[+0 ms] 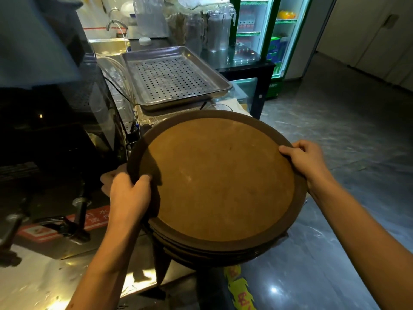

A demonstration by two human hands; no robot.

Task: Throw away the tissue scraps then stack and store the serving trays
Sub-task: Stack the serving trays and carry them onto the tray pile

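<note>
Gripping opposite rims, our left hand point(128, 193) and right hand point(306, 159) clamp the stack of round brown cork-lined serving trays point(219, 182) so it stays level. We carry it above the steel counter edge point(44, 278), near the perforated metal tray point(172, 77), probably seeking storage.

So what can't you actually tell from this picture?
Head view only:
- How many round trays are stacked: the top tray hides all but some rim edges.
- What the stack rests on, if anything: the trays cover it.
- Left hand fingers: curled under the rim.
- The red label: too blurred to read.
- Tissue scraps: none visible.
</note>
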